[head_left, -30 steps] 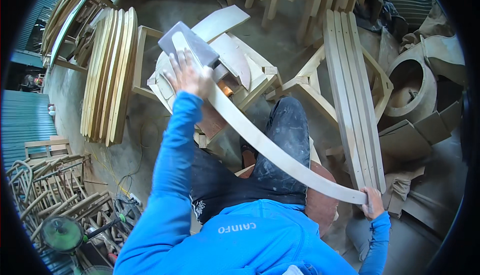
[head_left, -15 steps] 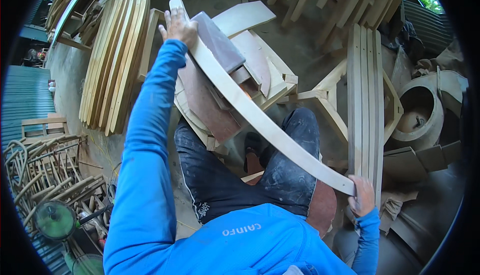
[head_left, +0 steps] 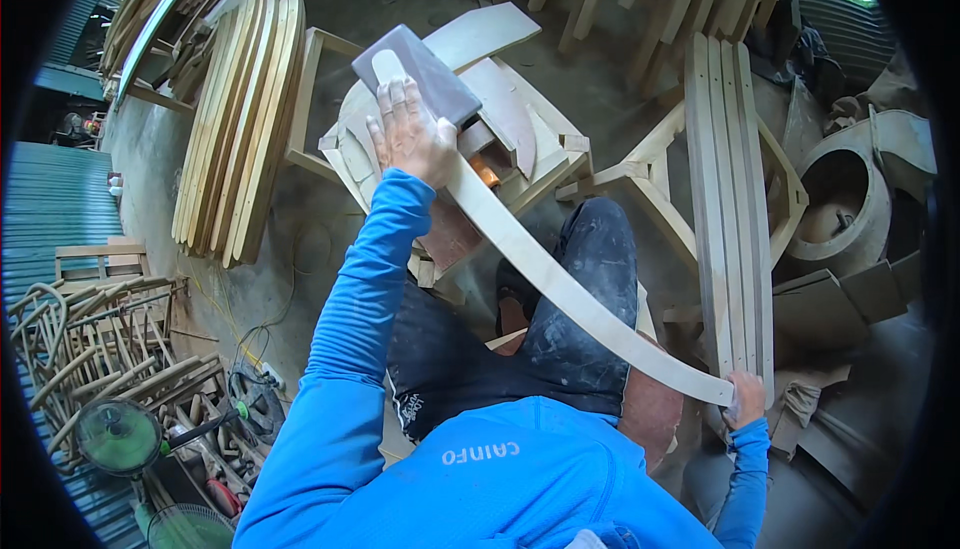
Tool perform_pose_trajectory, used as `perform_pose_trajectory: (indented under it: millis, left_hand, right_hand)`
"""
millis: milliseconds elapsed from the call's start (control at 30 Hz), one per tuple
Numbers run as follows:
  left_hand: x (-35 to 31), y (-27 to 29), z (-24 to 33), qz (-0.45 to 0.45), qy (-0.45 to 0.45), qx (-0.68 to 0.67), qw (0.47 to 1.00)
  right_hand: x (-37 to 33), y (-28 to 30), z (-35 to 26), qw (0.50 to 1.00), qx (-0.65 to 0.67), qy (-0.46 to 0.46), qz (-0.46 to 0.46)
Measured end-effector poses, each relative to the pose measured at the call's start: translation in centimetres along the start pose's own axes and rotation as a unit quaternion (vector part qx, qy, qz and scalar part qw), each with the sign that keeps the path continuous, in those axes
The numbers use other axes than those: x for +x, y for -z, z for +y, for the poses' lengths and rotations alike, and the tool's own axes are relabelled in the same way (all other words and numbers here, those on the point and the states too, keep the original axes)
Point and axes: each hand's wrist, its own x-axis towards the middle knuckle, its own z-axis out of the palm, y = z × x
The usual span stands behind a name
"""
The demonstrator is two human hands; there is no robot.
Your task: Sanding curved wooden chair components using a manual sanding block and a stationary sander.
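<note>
A long, curved wooden slat stretches diagonally from the upper middle down to the right, across and above my right thigh. My left hand lies over its far part, fingers stretched along the wood and thumb along the right side. The slat's rounded far tip lies over a grey, flat-topped block; whether they touch is hard to tell. At the slat's near right end, my right hand is closed around the tip. Beneath the block sits a wooden stand with thin boards on it and an orange part below.
Curved slats are stacked at left and a bundle of slats rests on a wooden frame at right. A round metal housing stands beyond it. A green fan and piled wooden pieces occupy the lower left.
My left hand has moved right and nearer to me, and the slat's far end has shifted over the grey block. My right hand and the near end have moved slightly right and down.
</note>
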Motion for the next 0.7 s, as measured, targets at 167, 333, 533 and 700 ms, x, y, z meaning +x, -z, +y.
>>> perform_pose_trajectory:
  millis: [167,333,533,700]
  left_hand:
    - [6.3,0.6,-4.1,0.026,0.002,-0.004,1.000]
    - [4.5,-1.2,-3.3,0.034,-0.014,-0.038,0.999]
    - [0.5,-0.3,1.1,0.016,0.005,-0.020,1.000]
    - [8.1,-0.6,-4.4,0.051,-0.006,-0.025,0.998]
  right_hand:
    - [4.3,2.6,-4.3,1.000,0.008,0.009,-0.014]
    - [2.0,2.5,-3.1,0.999,0.018,0.004,-0.034]
    - [-2.0,1.6,0.2,0.997,-0.014,-0.035,-0.069]
    - [5.6,4.7,-6.4,0.994,0.058,0.067,-0.057]
